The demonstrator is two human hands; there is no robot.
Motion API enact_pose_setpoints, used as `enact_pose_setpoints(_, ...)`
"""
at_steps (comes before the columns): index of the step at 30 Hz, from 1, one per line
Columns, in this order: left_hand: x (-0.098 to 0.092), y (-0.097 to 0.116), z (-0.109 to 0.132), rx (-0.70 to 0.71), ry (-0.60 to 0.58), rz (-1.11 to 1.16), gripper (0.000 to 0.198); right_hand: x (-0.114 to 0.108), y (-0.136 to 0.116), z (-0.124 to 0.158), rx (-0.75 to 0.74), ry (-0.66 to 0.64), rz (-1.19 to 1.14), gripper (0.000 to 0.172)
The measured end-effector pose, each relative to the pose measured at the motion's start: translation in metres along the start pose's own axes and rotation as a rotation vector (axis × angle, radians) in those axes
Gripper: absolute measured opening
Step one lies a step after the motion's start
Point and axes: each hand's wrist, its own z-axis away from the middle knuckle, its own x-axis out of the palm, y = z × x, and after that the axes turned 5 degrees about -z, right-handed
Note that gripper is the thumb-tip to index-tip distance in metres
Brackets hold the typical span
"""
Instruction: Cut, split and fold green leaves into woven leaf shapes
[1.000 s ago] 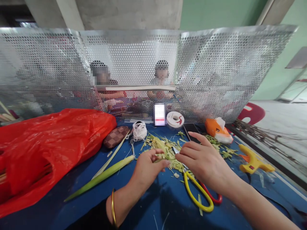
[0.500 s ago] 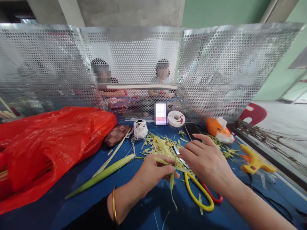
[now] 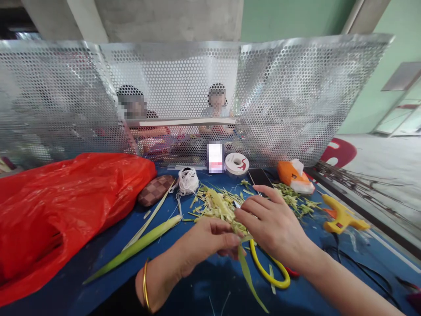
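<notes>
My left hand [image 3: 213,239], with a gold bangle on its wrist, pinches a narrow green leaf strip [image 3: 246,272] between thumb and fingers. One long end of the strip hangs down towards me. Close beside it, my right hand [image 3: 266,219] has its fingers bent in, with the fingertips meeting the strip's upper part; the thumb is hidden. Beneath my right hand lie scissors with a yellow handle [image 3: 263,267] and a red one, their blades mostly covered. Just beyond both hands is a pile of cut leaf scraps [image 3: 213,204].
Left are a red plastic bag [image 3: 82,197], a checked pouch [image 3: 156,189] and a long pointed green leaf [image 3: 141,245]. White string [image 3: 188,181], a ribbon spool [image 3: 237,163], phones and a tissue pack [image 3: 294,175] line the back. A yellow glue gun [image 3: 344,215] lies right. A perforated screen [image 3: 184,74] stands behind.
The leaf strip's hanging end has swung right and now shows longer and wider. My right hand has come slightly closer to my left. The whole view has shifted a little.
</notes>
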Motion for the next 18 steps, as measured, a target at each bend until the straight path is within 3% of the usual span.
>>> enact_pose_setpoints(4, 0.010, -0.008, -0.004, -0.040, 0.083, -0.080, 0.031, 0.005, -0.007, 0.000, -0.006, 0.003, -0.020, 0.028)
enact_pose_setpoints(9, 0.004, -0.006, -0.007, 0.005, 0.384, -0.050, 0.026, 0.003, -0.023, 0.002, 0.049, 0.046, -0.029, 0.026)
enact_pose_setpoints(12, 0.000, -0.002, -0.007, 0.037, 0.506, 0.054, 0.023, 0.006, -0.040, 0.004, 0.075, 0.059, -0.046, 0.026)
enact_pose_setpoints(18, 0.001, 0.003, -0.003, 0.026, 0.496, 0.293, 0.023, 0.030, -0.056, 0.012, -0.037, 0.005, 0.152, 0.036)
